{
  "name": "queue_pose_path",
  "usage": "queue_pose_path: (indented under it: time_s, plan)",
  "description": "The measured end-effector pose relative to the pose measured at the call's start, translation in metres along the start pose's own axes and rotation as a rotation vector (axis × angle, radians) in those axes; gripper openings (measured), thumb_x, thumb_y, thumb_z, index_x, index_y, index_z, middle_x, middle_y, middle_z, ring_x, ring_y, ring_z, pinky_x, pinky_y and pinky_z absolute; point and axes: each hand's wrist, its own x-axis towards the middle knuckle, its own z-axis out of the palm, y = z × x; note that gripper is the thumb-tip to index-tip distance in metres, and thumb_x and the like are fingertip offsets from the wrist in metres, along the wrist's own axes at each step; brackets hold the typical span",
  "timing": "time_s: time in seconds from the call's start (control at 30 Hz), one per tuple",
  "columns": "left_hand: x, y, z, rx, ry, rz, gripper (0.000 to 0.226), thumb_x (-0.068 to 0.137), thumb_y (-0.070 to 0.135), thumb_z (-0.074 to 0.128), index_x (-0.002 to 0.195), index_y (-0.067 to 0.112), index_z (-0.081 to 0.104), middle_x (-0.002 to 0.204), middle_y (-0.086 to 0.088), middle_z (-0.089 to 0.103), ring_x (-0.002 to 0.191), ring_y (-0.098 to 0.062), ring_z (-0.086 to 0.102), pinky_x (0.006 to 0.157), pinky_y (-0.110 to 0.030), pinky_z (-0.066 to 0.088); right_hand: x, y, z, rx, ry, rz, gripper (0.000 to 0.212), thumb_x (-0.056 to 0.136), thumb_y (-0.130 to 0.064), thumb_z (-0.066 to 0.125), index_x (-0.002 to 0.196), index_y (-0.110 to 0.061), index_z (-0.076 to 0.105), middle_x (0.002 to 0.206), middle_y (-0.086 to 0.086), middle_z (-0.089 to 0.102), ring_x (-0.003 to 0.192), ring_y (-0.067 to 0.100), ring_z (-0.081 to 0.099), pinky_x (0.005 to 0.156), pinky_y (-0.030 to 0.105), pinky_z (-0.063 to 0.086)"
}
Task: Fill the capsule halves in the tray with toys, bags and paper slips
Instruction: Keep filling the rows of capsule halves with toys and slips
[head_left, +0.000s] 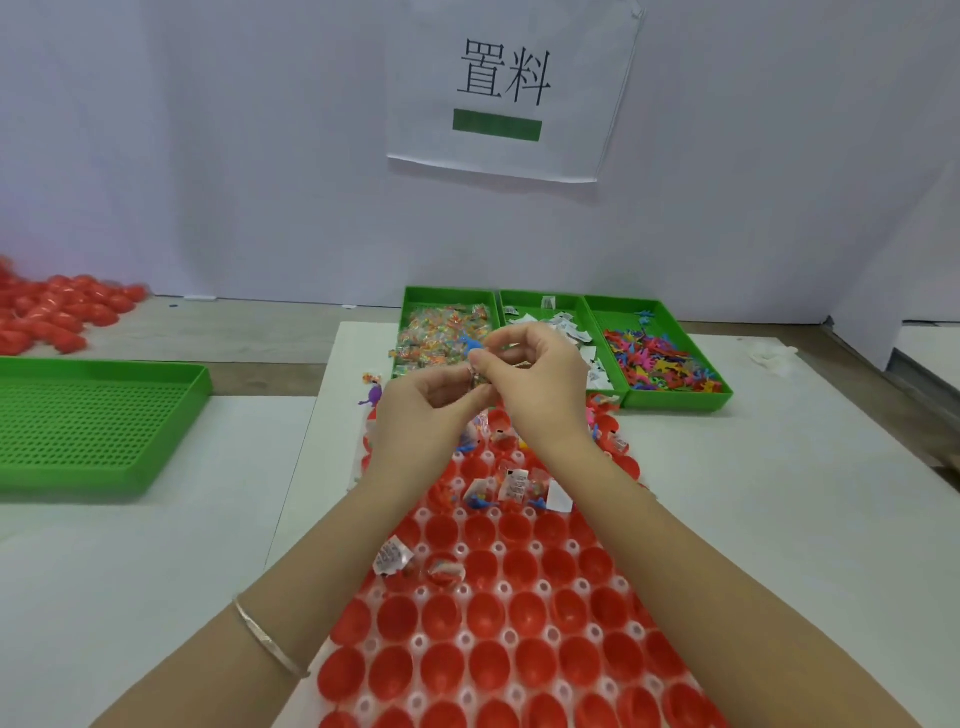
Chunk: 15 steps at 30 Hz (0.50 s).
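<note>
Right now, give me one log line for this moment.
left hand, right hand: pinching small items together, blue toy included | capsule halves: far ones filled, near ones mostly empty | green bins: stocked

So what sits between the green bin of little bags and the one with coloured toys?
In the head view, a third green bin of white paper slips, side by side with both.

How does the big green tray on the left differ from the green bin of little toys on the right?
The left tray shows only its bare holed floor; the toy bin holds a heap of coloured toys. The left tray looks wider than the toy bin. The left tray stands alone; the toy bin sits against the slip bin. Both are green, with raised rims and holed floors.
</note>
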Motion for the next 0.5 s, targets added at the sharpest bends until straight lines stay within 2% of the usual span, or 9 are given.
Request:
queue_pose_path:
  time_s: [0.07,0.13,0.23,0.27,0.33,0.4,0.5]
  plan:
    - [-0.002,0.001,0.0,0.115,0.002,0.088,0.02,0.085,0.017,0.073,0.084,0.037,0.073,0.077,0.015,0.074,0.078,-0.001,0.071,0.068,-0.01,0.051,-0.005,-0.001,0.0,0.023,-0.025,0.002,0.028,0.078,-0.013,0.076,0.086,-0.035,0.061,0.073,-0.007,0.07,0.068,0.001,0.066,0.062,0.022,0.057]
    - [-0.003,-0.001,0.0,0.166,0.017,0.09,0.015,0.09,0.017,0.068,0.09,0.03,0.074,0.079,0.012,0.075,0.08,-0.005,0.072,0.074,-0.019,0.055,-0.008,-0.002,-0.002,0.11,-0.03,0.048,0.033,0.079,-0.014,0.076,0.095,-0.038,0.06,0.078,-0.008,0.073,0.074,0.004,0.069,0.068,0.029,0.059]
    - [-0.002,-0.002,-0.004,-0.049,0.097,-0.097,0.009,0.09,0.012,0.067,0.095,0.014,0.073,0.085,-0.001,0.076,0.082,-0.016,0.073,0.08,-0.026,0.058,-0.007,-0.004,-0.017,0.367,0.027,0.115,0.027,0.081,-0.013,0.076,0.099,-0.029,0.065,0.081,-0.007,0.073,0.069,0.008,0.069,0.061,0.027,0.058]
    - [-0.002,0.0,-0.005,-0.168,0.099,-0.169,0.01,0.089,0.011,0.067,0.097,0.01,0.072,0.089,-0.006,0.076,0.083,-0.019,0.074,0.079,-0.026,0.058,-0.006,-0.004,-0.024,0.421,-0.012,0.127,0.024,0.079,-0.014,0.076,0.098,-0.026,0.067,0.08,-0.007,0.073,0.067,0.007,0.068,0.059,0.025,0.056]
    - [-0.003,0.005,-0.008,-0.344,0.062,-0.263,0.016,0.085,0.012,0.069,0.1,0.006,0.071,0.093,-0.013,0.075,0.082,-0.023,0.074,0.076,-0.025,0.058,-0.006,-0.002,-0.036,0.461,-0.206,0.176,0.027,0.073,-0.019,0.079,0.098,-0.02,0.071,0.08,-0.003,0.073,0.067,0.01,0.066,0.057,0.025,0.056]
    - [-0.006,0.009,-0.01,-0.401,-0.033,-0.275,0.019,0.079,0.018,0.07,0.096,0.01,0.073,0.093,-0.012,0.075,0.078,-0.022,0.074,0.073,-0.025,0.058,-0.01,0.003,-0.041,0.418,-0.343,0.24,0.039,0.066,-0.021,0.08,0.103,-0.016,0.07,0.077,0.002,0.072,0.066,0.015,0.066,0.058,0.029,0.057]
    - [-0.008,0.012,-0.012,-0.38,-0.143,-0.276,0.028,0.075,0.023,0.069,0.099,0.01,0.073,0.095,-0.01,0.075,0.075,-0.02,0.073,0.07,-0.026,0.058,-0.012,0.01,-0.041,0.442,-0.397,0.331,0.051,0.065,-0.02,0.081,0.114,-0.014,0.066,0.076,0.006,0.069,0.061,0.017,0.062,0.062,0.034,0.057]
